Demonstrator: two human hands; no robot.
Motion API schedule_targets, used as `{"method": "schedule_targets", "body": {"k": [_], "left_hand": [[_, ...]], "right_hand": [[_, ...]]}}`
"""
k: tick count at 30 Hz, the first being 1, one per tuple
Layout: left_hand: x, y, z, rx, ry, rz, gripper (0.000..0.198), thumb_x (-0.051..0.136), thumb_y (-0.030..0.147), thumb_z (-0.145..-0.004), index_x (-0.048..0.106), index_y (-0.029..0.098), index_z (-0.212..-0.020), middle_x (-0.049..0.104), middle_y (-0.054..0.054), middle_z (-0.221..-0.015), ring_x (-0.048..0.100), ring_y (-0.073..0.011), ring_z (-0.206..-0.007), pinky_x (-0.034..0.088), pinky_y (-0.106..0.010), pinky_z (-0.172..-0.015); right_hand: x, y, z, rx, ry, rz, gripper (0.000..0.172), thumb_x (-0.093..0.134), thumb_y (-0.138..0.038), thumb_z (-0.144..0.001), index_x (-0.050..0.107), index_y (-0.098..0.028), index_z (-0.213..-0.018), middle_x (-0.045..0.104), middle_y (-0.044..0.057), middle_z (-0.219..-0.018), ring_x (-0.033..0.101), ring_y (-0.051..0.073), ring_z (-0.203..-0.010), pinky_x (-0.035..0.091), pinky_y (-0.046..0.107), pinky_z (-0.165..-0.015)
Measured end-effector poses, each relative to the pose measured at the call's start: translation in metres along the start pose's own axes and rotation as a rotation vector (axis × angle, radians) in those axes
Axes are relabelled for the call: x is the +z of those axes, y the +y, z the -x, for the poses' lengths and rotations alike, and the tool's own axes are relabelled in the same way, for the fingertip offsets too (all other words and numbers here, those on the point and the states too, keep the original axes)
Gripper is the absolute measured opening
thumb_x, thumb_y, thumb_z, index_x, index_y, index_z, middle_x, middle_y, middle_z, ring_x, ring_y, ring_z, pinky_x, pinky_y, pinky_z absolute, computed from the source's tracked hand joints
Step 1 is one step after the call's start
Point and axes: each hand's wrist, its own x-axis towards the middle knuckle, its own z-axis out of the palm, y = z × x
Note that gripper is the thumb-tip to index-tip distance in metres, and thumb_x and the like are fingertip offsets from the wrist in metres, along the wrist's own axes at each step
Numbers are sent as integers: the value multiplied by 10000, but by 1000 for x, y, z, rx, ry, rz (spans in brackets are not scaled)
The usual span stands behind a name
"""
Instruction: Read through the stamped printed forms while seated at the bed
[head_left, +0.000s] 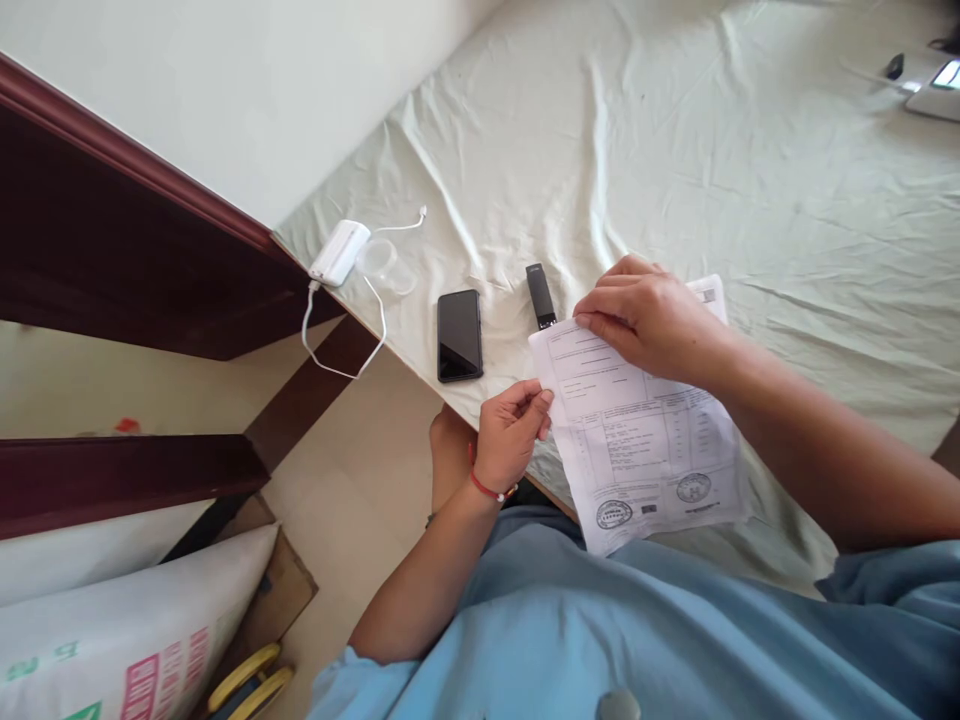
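Note:
A printed sheet of paper [637,430] with two round stamps near its lower edge lies in front of me, partly over the bed's edge. My left hand [511,432], with a red string bracelet on the wrist, pinches the sheet's left edge. Across the upper part of the paper rests my right hand [649,312], its thumb and fingers closed at the top edge. Just beyond the upper left corner is a black stapler-like object [539,293], its lower end by the paper. Left of it lies a black smartphone [459,336], screen dark.
A pale green sheet [517,130] covers the bed. At its left corner sit a white power bank [340,252] with a hanging cable and a clear plastic cup [386,265]. Dark wooden furniture [135,210] stands left; a printed sack [150,620] lies below. A white device [937,98] is far right.

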Motion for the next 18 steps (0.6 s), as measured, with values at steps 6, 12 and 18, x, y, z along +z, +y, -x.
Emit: {"method": "schedule_targets", "body": {"k": [6,12,18], "left_hand": [[4,-5,-17,-181,7,17,368,899,442,-629,730,140,-755,609,24,-626,430,-40,-436,272,-219,-443],[5,-21,-29,-276,55,-4,301,891,331,-599,694,116,-677,579,27,-589,396,-23,-416,217,-208,-438],[5,-14,-39,-263,98,-68,266,834,354,-698,716,120,-740,632,6,-624,435,-44,-404,248,-217,-422]], "right_hand": [[21,22,-23,213,-245,-6,328,511,-244,-1003,832,-177,-978,783,94,-971,674,238,-918,455,352,-822],[44,33,-36,293,-389,28,344,503,-239,-1006,840,-185,-965,790,84,-929,643,208,-821,410,341,-737],[52,37,-36,256,-360,20,351,507,-263,-1021,847,-176,-1030,808,101,-993,670,224,-871,421,346,-779]]}}
